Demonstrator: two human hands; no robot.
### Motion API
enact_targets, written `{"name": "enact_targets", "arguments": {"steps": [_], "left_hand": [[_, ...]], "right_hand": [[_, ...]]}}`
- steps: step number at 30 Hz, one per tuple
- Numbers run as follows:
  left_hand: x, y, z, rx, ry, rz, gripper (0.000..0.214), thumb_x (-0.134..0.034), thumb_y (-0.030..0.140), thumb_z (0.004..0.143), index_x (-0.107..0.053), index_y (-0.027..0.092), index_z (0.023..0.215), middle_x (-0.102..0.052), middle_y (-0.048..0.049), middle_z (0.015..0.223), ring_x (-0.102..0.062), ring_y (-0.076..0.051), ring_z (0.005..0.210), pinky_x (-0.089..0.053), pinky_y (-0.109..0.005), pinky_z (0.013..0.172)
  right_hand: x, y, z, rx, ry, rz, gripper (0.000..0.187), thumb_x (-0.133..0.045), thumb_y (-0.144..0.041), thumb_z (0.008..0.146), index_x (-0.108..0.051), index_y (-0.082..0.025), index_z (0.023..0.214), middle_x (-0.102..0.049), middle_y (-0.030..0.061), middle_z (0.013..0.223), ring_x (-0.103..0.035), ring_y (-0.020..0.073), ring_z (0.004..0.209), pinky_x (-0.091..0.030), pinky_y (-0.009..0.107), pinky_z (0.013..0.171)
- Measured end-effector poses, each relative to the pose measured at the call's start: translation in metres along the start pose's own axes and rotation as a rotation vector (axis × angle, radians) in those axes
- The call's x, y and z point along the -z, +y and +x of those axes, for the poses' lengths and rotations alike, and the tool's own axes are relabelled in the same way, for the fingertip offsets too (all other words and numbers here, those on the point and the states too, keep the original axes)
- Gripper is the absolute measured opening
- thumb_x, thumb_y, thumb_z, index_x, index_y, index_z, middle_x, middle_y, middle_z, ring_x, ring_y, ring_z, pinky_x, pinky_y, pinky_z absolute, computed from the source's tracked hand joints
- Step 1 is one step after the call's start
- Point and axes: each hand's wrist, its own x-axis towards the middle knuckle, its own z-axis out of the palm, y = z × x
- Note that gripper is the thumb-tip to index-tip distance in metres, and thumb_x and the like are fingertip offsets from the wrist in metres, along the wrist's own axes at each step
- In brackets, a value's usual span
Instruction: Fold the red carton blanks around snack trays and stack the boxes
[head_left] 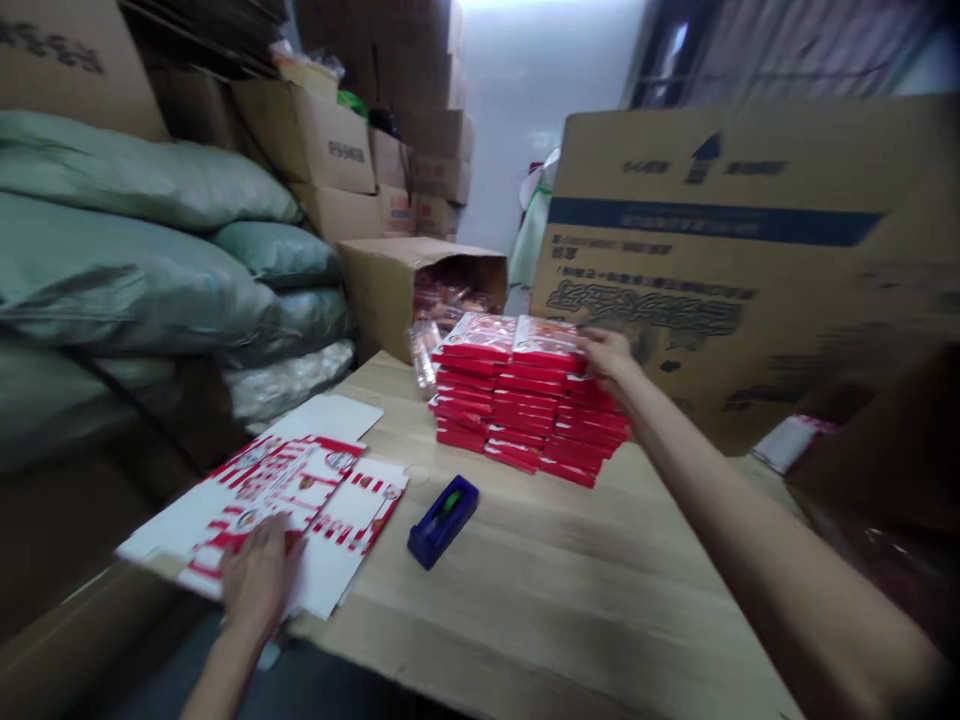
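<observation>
My left hand [259, 575] rests on flat printed carton blanks [300, 480], white with red stripes, spread at the table's left edge. Its fingers lie over the top sheet. Stretched far forward, my right hand [609, 358] grips the right end of a flat red-and-white box [547, 338] on top of a stack. The stack [525, 410] holds several layers of such boxes, their red sides facing me. Part of my right fingers is hidden behind the box edge. Between the blanks and the stack stands a blue tape dispenser [442, 522] with a green core.
An open carton [382, 290] with clear-wrapped packets is behind the stack. Large green sacks [127, 260] are piled on the left, below more cartons. A big printed cardboard box [735, 260] rises at the back right. The wooden table [570, 600] runs toward me.
</observation>
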Motion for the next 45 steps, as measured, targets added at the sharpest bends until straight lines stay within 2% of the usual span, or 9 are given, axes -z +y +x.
{"name": "enact_targets", "arguments": {"steps": [5,10,17,20,23,26,32,41,45], "left_hand": [[0.02,0.012,-0.003,-0.018,0.059,-0.059,0.067,-0.056,0.041,0.093,-0.05,0.006,0.15,-0.045,-0.027,0.159,-0.039,-0.044,0.146,-0.033,-0.055,0.114],[0.031,0.017,0.0,0.022,0.032,-0.134,0.028,-0.053,0.025,0.095,-0.074,0.013,0.109,-0.076,-0.0193,0.111,-0.067,-0.035,0.11,-0.05,-0.042,0.092],[0.1,0.04,-0.043,0.072,0.272,-0.614,0.042,-0.037,0.044,0.106,-0.07,0.017,0.11,-0.076,-0.0101,0.093,-0.07,-0.025,0.083,-0.052,-0.031,0.073],[0.105,0.078,-0.094,0.073,-0.086,-1.378,0.045,-0.059,0.061,0.094,-0.072,0.019,0.106,-0.077,-0.0052,0.084,-0.071,-0.024,0.073,-0.055,-0.031,0.065],[0.085,0.12,-0.154,0.086,-0.576,-1.621,0.049,-0.063,0.06,0.092,-0.072,0.018,0.116,-0.08,-0.0081,0.091,-0.075,-0.027,0.08,-0.059,-0.037,0.072],[0.069,0.146,-0.193,-0.043,-0.674,-1.5,0.048,-0.061,0.055,0.096,-0.068,0.018,0.126,-0.078,-0.0126,0.114,-0.074,-0.03,0.102,-0.059,-0.042,0.088],[0.093,0.173,-0.17,-0.584,-0.06,-0.92,0.048,-0.064,0.032,0.098,-0.052,0.027,0.144,-0.06,-0.0109,0.143,-0.054,-0.028,0.134,-0.041,-0.048,0.114],[0.093,0.22,-0.166,-0.865,-0.295,-0.744,0.015,-0.071,0.032,0.094,-0.062,0.022,0.101,-0.066,-0.0056,0.104,-0.057,-0.027,0.105,-0.043,-0.045,0.095],[0.084,0.221,-0.175,-0.843,-0.204,-0.879,0.032,-0.07,0.029,0.095,-0.06,0.025,0.124,-0.065,-0.0089,0.126,-0.055,-0.028,0.125,-0.039,-0.048,0.11]], "right_hand": [[0.019,-0.017,-0.042,0.008,0.05,-0.034,0.056,-0.077,-0.021,0.075,-0.07,-0.005,0.128,-0.066,0.0204,0.138,-0.062,0.0333,0.128,-0.047,0.042,0.083],[0.059,0.003,-0.129,0.151,-0.162,-0.022,0.043,-0.087,-0.035,0.079,-0.079,-0.019,0.118,-0.074,0.0155,0.131,-0.065,0.0333,0.13,-0.045,0.049,0.113],[0.098,0.072,-0.253,-0.335,-0.311,-0.023,0.054,-0.087,-0.058,0.073,-0.079,-0.024,0.115,-0.081,0.0128,0.116,-0.07,0.0362,0.121,-0.038,0.06,0.121],[0.086,0.096,-0.295,-0.459,-0.411,0.06,0.062,-0.084,-0.06,0.076,-0.073,-0.028,0.128,-0.077,0.012,0.126,-0.067,0.0354,0.127,-0.039,0.059,0.12],[0.073,0.109,-0.326,-0.542,-0.513,0.257,0.064,-0.082,-0.057,0.081,-0.068,-0.03,0.136,-0.073,0.0104,0.135,-0.067,0.0338,0.127,-0.048,0.055,0.113],[0.08,0.114,-0.341,-0.606,-0.455,0.363,0.054,-0.079,-0.058,0.083,-0.072,-0.025,0.126,-0.078,0.0112,0.123,-0.073,0.0356,0.114,-0.058,0.055,0.099],[0.128,0.124,-0.352,-0.555,-0.555,0.201,0.043,-0.078,-0.052,0.087,-0.076,-0.025,0.12,-0.078,0.0088,0.124,-0.072,0.0324,0.116,-0.056,0.05,0.104],[0.148,0.139,-0.372,-0.65,-0.471,0.173,0.054,-0.089,-0.05,0.074,-0.077,-0.026,0.12,-0.076,0.01,0.13,-0.067,0.0359,0.126,-0.052,0.054,0.108],[0.149,0.131,-0.369,-0.792,-0.372,0.269,0.058,-0.093,-0.045,0.07,-0.074,-0.023,0.12,-0.08,0.0109,0.119,-0.074,0.0358,0.115,-0.052,0.057,0.107]]}}
